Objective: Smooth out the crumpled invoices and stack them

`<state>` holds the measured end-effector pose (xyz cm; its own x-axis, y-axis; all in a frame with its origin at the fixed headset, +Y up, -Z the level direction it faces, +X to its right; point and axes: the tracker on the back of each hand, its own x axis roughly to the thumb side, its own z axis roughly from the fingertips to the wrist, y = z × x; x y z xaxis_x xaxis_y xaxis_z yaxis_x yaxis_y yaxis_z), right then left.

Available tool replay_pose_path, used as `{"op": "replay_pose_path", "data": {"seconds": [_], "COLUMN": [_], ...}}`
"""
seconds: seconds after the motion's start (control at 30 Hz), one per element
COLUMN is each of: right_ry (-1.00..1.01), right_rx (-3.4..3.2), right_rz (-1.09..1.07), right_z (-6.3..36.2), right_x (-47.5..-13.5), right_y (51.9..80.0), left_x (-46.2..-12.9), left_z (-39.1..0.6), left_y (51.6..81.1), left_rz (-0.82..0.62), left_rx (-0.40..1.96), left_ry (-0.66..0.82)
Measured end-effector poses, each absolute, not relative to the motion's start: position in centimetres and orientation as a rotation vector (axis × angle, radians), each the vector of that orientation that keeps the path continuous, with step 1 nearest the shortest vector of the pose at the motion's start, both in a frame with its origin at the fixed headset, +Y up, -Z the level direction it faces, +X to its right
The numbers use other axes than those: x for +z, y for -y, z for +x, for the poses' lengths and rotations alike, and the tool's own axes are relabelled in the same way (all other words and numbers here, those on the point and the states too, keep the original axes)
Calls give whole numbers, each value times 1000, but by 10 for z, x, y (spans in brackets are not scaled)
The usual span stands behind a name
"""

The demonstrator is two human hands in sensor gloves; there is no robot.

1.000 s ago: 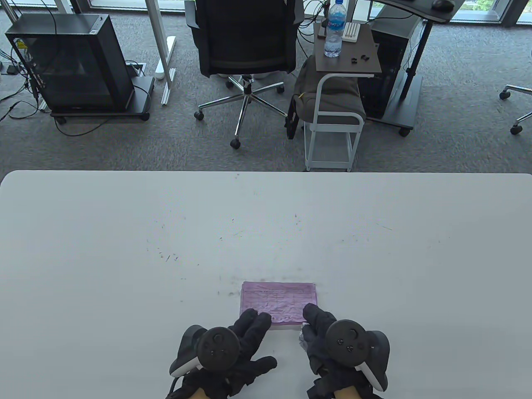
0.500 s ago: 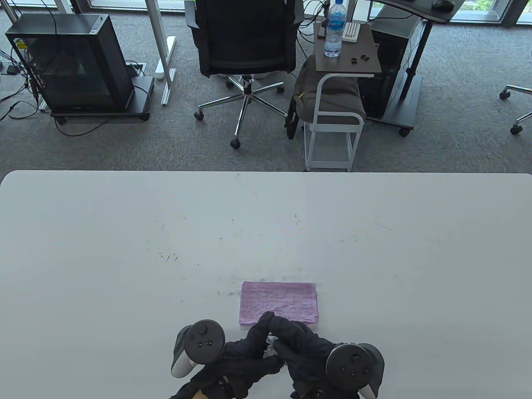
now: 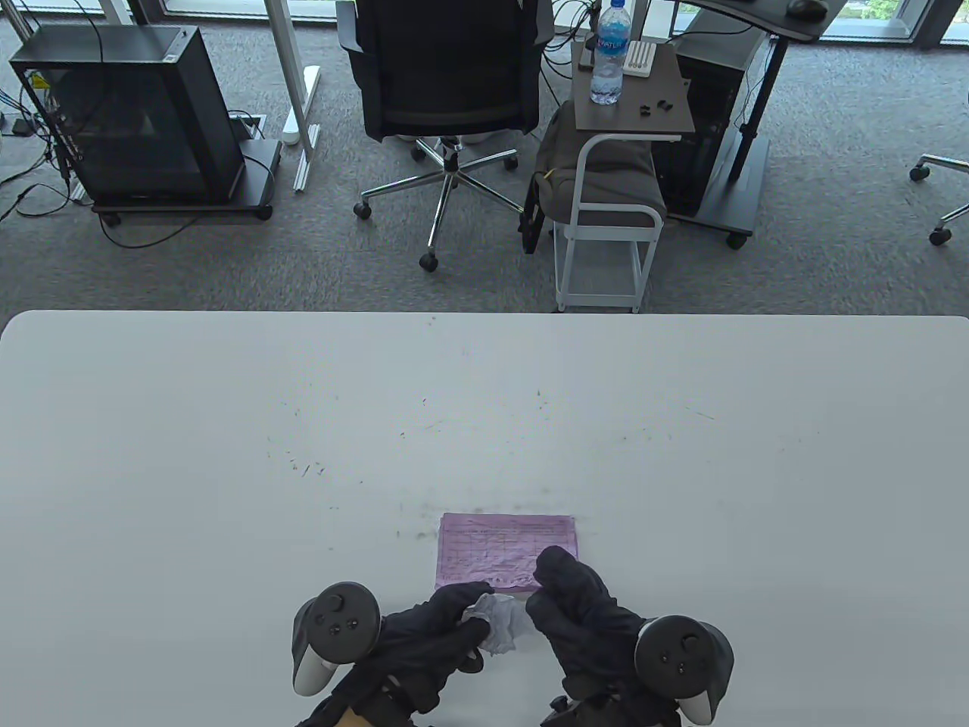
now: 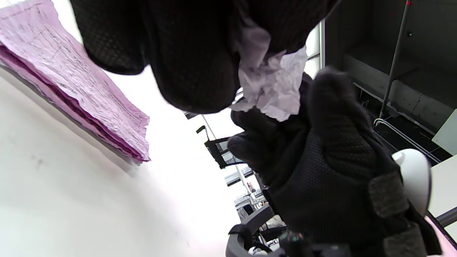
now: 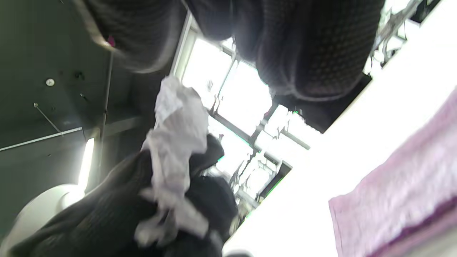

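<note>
Table point(image 3: 227, 454), bottom centre: pink stack point(image 3: 506, 549) unmoved. Both hands have parted since half a second ago, left hand point(image 3: 424, 636) and right hand point(image 3: 583, 613) each pinching the crumpled invoice point(image 3: 503, 621), now stretched between them. Unfolding begun.

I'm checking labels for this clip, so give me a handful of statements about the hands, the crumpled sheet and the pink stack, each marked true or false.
1. A crumpled white sheet is held between the left hand and the right hand. True.
2. The crumpled sheet already lies flat on top of the pink stack. False: it is bunched up in the hands, at the stack's near edge.
3. The pink stack lies on the white table just beyond the hands. True.
4. The water bottle stands on the white table beside the stack. False: it stands on a small side table across the room.
</note>
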<state>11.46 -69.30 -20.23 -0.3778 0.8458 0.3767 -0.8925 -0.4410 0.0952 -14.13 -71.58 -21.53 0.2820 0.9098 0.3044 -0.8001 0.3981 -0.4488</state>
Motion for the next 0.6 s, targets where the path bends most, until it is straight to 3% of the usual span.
{"op": "replay_pose_path", "data": {"seconds": [0.17,0.3,0.6], "right_ry": [-117,73,244], "right_rx": [1904,1851,1916], "right_rz": [543,406,437], "right_z": [101,103,119], "right_x": [-208,-207,-201], "right_y": [708,704,687], "left_x": [-215,-214,-219], "left_z": [-131,-130,-133], "left_y": [720,721,724], "left_rz": [-350,-363,-362], "left_rx": [1210,1183,1205], "left_ry": [639,641,617]}}
